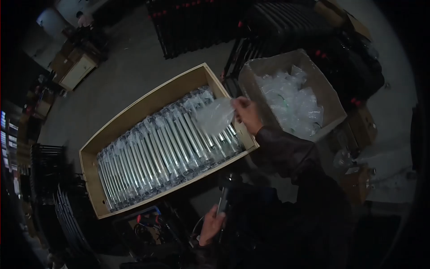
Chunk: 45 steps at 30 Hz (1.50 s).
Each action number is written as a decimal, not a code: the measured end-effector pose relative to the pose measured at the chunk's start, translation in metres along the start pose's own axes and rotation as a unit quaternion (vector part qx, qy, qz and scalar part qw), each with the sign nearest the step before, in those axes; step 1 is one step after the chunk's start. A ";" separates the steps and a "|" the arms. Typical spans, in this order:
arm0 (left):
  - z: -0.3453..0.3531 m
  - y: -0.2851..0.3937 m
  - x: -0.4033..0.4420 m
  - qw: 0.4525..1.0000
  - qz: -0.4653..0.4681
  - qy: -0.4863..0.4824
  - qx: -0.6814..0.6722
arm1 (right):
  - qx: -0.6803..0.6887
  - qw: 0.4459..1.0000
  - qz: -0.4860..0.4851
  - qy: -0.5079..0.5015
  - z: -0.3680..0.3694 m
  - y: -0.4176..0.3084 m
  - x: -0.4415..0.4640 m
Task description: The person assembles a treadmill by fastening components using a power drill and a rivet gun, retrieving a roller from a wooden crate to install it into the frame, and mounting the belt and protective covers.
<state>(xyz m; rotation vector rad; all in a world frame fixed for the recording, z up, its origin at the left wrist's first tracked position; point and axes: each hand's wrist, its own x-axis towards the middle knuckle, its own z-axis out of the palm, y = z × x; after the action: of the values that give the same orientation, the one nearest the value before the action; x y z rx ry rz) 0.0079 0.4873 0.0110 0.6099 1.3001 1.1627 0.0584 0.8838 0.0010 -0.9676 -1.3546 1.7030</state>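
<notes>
Bag (214,117) in the right hand (248,115) partly hides wrapped metal tubes (155,150).

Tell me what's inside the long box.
The long box holds a row of shiny metal rods, with clear plastic wrap around their ends. A plastic bag in the right hand obscures some; anything beneath the row is covered.

A dark, faintly brown right sleeve (286,150) — creased, with a dull sheen — ends at the bare right hand (247,114); the left sleeve (207,254) looks nearly black.
</notes>
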 end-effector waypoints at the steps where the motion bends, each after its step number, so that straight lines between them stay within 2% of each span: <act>1: 0.008 -0.017 -0.010 1.000 0.015 0.009 0.014 | 0.043 0.996 -0.014 0.077 -0.036 0.004 0.014; 3: 0.020 -0.036 -0.032 0.999 0.037 0.018 0.029 | 0.142 0.967 -0.022 0.209 -0.106 0.012 0.024; 4: 0.028 -0.040 -0.043 0.999 0.015 0.050 0.008 | 0.196 0.945 -0.017 0.263 -0.131 0.011 0.021; 5: 0.035 -0.047 -0.055 0.996 -0.009 0.082 -0.015 | 0.195 0.945 -0.023 0.260 -0.149 0.020 0.014; 6: 0.041 -0.059 -0.067 0.996 -0.003 0.082 -0.016 | 0.199 0.958 0.031 0.204 -0.164 0.033 0.003; 7: 0.046 -0.072 -0.078 0.991 0.001 0.127 -0.040 | 0.201 0.965 0.085 0.145 -0.163 0.030 -0.016; 8: 0.050 -0.085 -0.089 0.987 0.003 0.150 -0.053 | 0.124 0.982 0.101 0.101 -0.151 0.035 -0.035; 9: 0.054 -0.097 -0.100 0.983 0.006 0.173 -0.066 | 0.046 0.990 0.120 0.058 -0.117 0.030 -0.068; 11: 0.061 -0.126 -0.125 0.969 -0.012 0.205 -0.135 | -0.048 0.978 0.151 -0.132 -0.059 0.039 -0.123; 12: 0.062 -0.140 -0.131 0.969 -0.001 0.213 -0.122 | -0.070 0.963 0.150 -0.213 -0.026 0.036 -0.150; 13: 0.072 -0.145 -0.142 0.954 0.001 0.268 -0.137 | -0.089 0.931 0.157 -0.318 0.013 0.035 -0.183; 14: 0.084 -0.151 -0.155 0.935 0.005 0.322 -0.151 | -0.094 0.914 0.100 -0.382 0.045 0.043 -0.215; 16: 0.090 -0.138 -0.170 0.945 0.005 0.264 -0.193 | -0.042 0.851 0.022 -0.523 0.110 0.042 -0.279; 17: 0.081 -0.132 -0.179 0.952 0.018 0.225 -0.209 | 0.017 0.809 0.093 -0.580 0.135 0.045 -0.313; 18: 0.076 -0.109 -0.193 0.930 0.019 0.245 -0.274 | 0.021 0.767 0.115 -0.631 0.159 0.046 -0.329; 20: 0.071 -0.082 -0.212 0.898 0.037 0.272 -0.345 | -0.013 0.627 0.062 -0.776 0.189 0.046 -0.348; 21: 0.073 -0.083 -0.218 0.887 0.119 0.303 -0.328 | -0.014 0.609 0.065 -0.790 0.196 0.046 -0.364; 22: 0.066 -0.085 -0.222 0.871 0.199 0.328 -0.307 | -0.015 0.577 0.109 -0.810 0.212 0.047 -0.376; 24: 0.057 -0.099 -0.227 0.839 0.217 0.373 -0.332 | -0.020 0.510 0.191 -0.838 0.249 0.053 -0.392; 25: 0.050 -0.101 -0.229 0.812 0.221 0.409 -0.352 | -0.057 0.526 0.315 -0.788 0.279 0.056 -0.391; 27: 0.034 -0.111 -0.235 0.792 0.228 0.419 -0.380 | -0.138 0.561 0.244 -0.779 0.358 0.112 -0.383; 29: 0.024 -0.118 -0.235 0.771 0.233 0.429 -0.409 | -0.179 0.603 0.275 -0.727 0.442 0.190 -0.385; 31: 0.013 -0.124 -0.242 0.738 0.253 0.463 -0.421 | -0.234 0.631 0.109 -0.732 0.523 0.280 -0.396; 32: 0.011 -0.131 -0.245 0.732 0.252 0.470 -0.425 | -0.287 0.617 0.019 -0.732 0.559 0.311 -0.403; 33: 0.016 -0.139 -0.245 0.716 0.211 0.481 -0.460 | -0.340 0.594 -0.072 -0.726 0.584 0.333 -0.408; 34: 0.017 -0.141 -0.247 0.697 0.170 0.490 -0.496 | -0.341 0.584 -0.066 -0.733 0.602 0.343 -0.413; 35: 0.017 -0.141 -0.248 0.690 0.166 0.496 -0.501 | -0.422 0.526 -0.161 -0.721 0.619 0.354 -0.417; 36: 0.015 -0.131 -0.253 0.660 0.144 0.525 -0.518 | -0.492 0.460 -0.255 -0.694 0.635 0.365 -0.421; 37: 0.014 -0.124 -0.258 0.628 0.121 0.552 -0.535 | -0.531 0.429 -0.282 -0.674 0.643 0.390 -0.424; 38: 0.014 -0.122 -0.260 0.621 0.119 0.556 -0.539 | -0.529 0.423 -0.280 -0.680 0.650 0.414 -0.426; 40: 0.013 -0.120 -0.260 0.545 0.185 0.597 -0.559 | -0.609 0.371 -0.275 -0.645 0.658 0.455 -0.426; 42: 0.005 -0.129 -0.264 0.550 0.191 0.583 -0.567 | -0.596 0.359 -0.305 -0.650 0.661 0.466 -0.417; 44: 0.003 -0.130 -0.266 0.547 0.190 0.562 -0.590 | -0.525 0.378 -0.405 -0.647 0.657 0.446 -0.406; 45: -0.002 -0.126 -0.268 0.548 0.212 0.576 -0.568 | -0.474 0.386 -0.414 -0.675 0.651 0.419 -0.402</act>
<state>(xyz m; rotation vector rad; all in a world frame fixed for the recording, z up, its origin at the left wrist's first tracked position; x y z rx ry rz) 0.0811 0.2000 0.0097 -1.1216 0.9547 2.6614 -0.3853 0.1816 -0.2638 1.1727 -3.1446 0.3652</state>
